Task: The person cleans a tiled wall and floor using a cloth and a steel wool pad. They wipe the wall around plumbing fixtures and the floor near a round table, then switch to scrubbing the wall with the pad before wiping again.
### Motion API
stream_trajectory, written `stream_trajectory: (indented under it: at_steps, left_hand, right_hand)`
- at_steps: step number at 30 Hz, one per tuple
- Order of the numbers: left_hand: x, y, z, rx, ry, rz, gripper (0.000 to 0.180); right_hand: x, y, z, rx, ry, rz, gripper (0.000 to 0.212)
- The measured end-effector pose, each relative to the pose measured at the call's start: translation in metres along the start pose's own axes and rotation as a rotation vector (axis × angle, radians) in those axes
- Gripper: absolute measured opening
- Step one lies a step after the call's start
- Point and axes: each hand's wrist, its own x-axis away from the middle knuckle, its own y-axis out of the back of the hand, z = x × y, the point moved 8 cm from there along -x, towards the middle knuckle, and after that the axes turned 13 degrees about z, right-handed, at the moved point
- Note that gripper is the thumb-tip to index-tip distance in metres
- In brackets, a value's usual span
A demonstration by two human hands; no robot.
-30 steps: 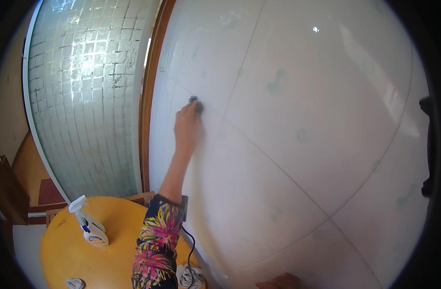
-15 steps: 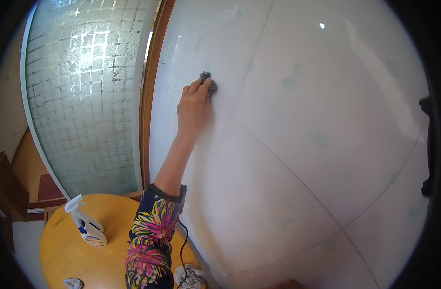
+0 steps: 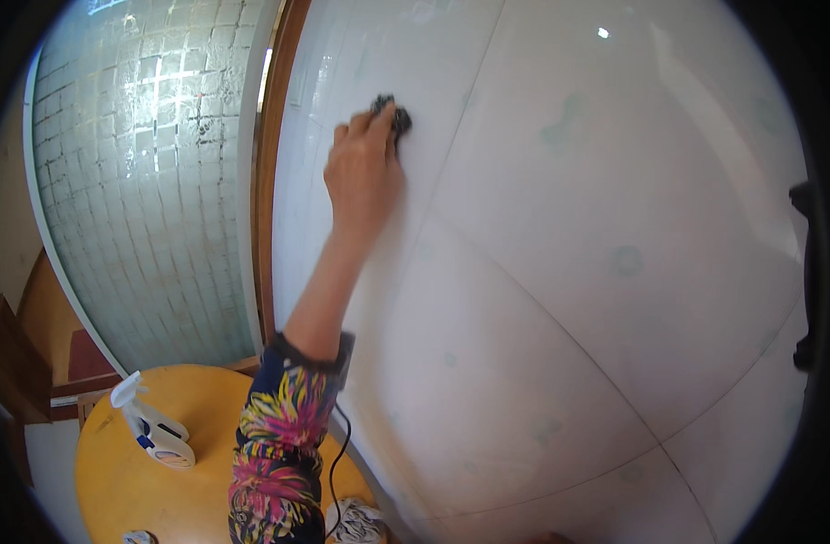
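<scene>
My left hand (image 3: 365, 172) reaches up against the pale, glossy tiled wall (image 3: 542, 227). Its fingers are closed on a dark grey steel wool scourer (image 3: 399, 120), pressed to the tile surface. Part of the scourer is hidden under the fingers, and my thumb does not show. A dark sleeve with bright flower shapes (image 3: 283, 426) covers the forearm, and a black cable hangs beside it. My right hand cannot be made out in the picture.
A round yellow wooden table (image 3: 107, 480) stands below left. On it are a white spray bottle (image 3: 161, 440), a crumpled cloth (image 3: 356, 521) and a small white object (image 3: 138, 537). A frosted glass panel (image 3: 152, 208) and brown wooden frame (image 3: 268, 172) border the wall's left side.
My left hand has slid a short way up the wall with the scourer still in its fingers. The whole view has shifted slightly.
</scene>
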Motion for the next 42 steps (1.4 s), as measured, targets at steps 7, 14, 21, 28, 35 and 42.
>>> stream_trajectory:
  at_steps: [7,14,21,28,35,42]
  left_hand:
    - [-0.025,-0.023,0.063,-0.193,0.296,0.243,0.027]
    - [-0.007,-0.008,0.020,-0.044,-0.002,-0.004,0.028]
    - [-0.028,-0.024,0.064,-0.147,0.271,0.340,0.027]
    - [-0.021,-0.003,0.010,-0.064,0.038,0.086,0.028]
    - [0.033,0.005,-0.004,0.082,-0.074,0.068,0.032]
    - [0.110,0.044,-0.079,0.330,-0.321,0.116,0.052]
  right_hand:
    - [0.005,0.017,0.016,-0.107,0.077,-0.218,0.028]
    - [0.000,-0.011,-0.007,-0.034,-0.055,0.060,0.028]
    - [0.000,0.010,0.010,-0.083,0.093,-0.166,0.030]
    - [0.002,-0.009,-0.002,-0.005,0.030,-0.113,0.033]
    - [0.006,-0.014,-0.006,0.069,0.144,-0.277,0.027]
    - [0.004,-0.014,-0.002,0.134,0.157,-0.321,0.025]
